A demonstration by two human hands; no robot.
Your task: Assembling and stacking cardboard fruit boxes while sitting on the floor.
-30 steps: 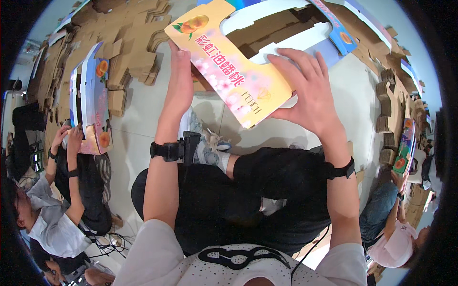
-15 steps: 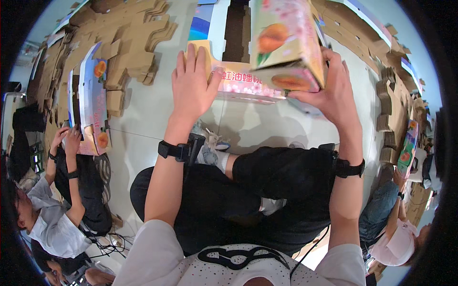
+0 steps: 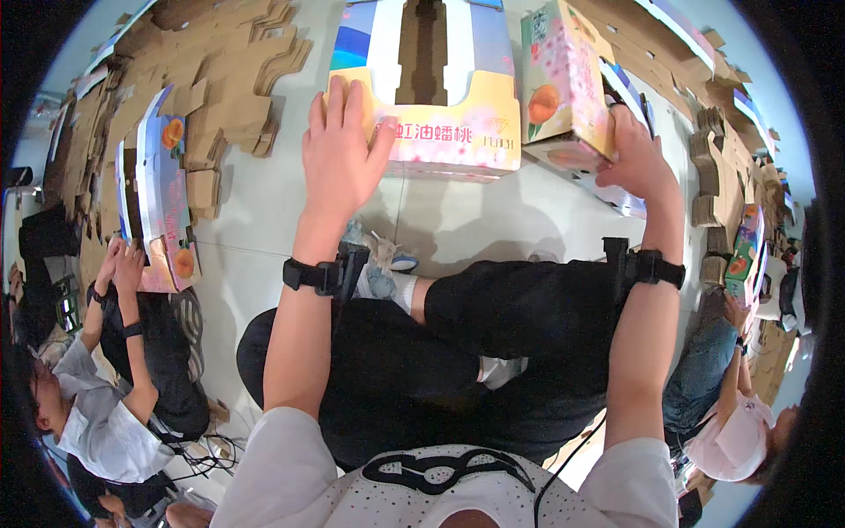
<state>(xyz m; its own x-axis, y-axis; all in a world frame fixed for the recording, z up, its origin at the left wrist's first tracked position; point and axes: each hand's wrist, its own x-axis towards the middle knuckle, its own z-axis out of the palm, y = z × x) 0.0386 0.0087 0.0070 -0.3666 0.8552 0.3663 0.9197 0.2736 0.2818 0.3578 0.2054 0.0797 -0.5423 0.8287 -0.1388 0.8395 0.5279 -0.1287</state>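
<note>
Flat on the near left corner of a fruit carton (image 3: 458, 141) lies my left hand (image 3: 343, 163), its fingers stretched out. That carton stands on the floor in front of me, with a yellow-pink front, blue and white sides and a long dark gap along its top. My right hand (image 3: 641, 163) grips the near right edge of a second fruit carton (image 3: 566, 84). This one is printed with blossoms and a peach, and it is held tilted just right of the first. Part of the right hand's fingers is hidden behind the carton.
Blue-white edges of another carton (image 3: 620, 201) show below my right hand. Stacked brown cardboard (image 3: 238, 79) lies at the far left, with more cardboard stacks (image 3: 711, 176) at the right. A co-worker (image 3: 114, 414) on the left handles a similar carton (image 3: 167, 211); another person (image 3: 735, 436) sits at the right.
My right hand has moved the tilted carton rightward, from over the first carton's right end to beside it. The first carton's front now shows fully; my left hand stays on its corner.
</note>
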